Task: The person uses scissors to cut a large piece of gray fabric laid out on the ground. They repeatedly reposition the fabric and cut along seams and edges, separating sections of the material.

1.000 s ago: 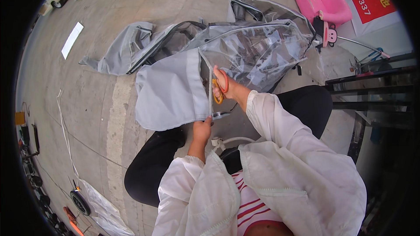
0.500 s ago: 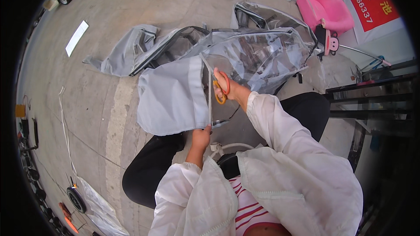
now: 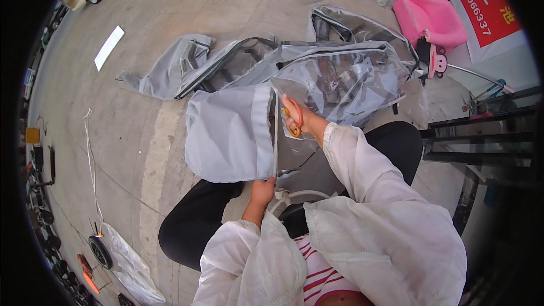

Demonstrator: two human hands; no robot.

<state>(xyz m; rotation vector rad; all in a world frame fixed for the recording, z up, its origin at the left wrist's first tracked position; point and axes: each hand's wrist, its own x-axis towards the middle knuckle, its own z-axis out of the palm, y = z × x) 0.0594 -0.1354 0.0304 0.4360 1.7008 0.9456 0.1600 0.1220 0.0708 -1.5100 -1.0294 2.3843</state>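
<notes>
The grey cloth panel (image 3: 226, 133) lay at the middle of the frame, its right edge running nearly straight down beside a narrow pale strip (image 3: 276, 141). Below centre, the left hand (image 3: 262, 191) was closed, pinching the lower end of that edge. Higher and farther right, the right hand (image 3: 296, 114) curled around the scissors (image 3: 301, 118), which had 1 orange and 1 yellow handle loop; their blades could not be made out.

Concrete floor (image 3: 127, 141) spread wide across the left of the frame, while 2 black-trousered legs (image 3: 190, 224) bounded the work below. Bunched clear plastic sheeting (image 3: 345, 88) crowded the space above the right hand. A dark metal rack (image 3: 481, 136) stood near the right knee, a pink seat (image 3: 433, 20) at upper right, and a small wheel (image 3: 100, 252) at lower left.
</notes>
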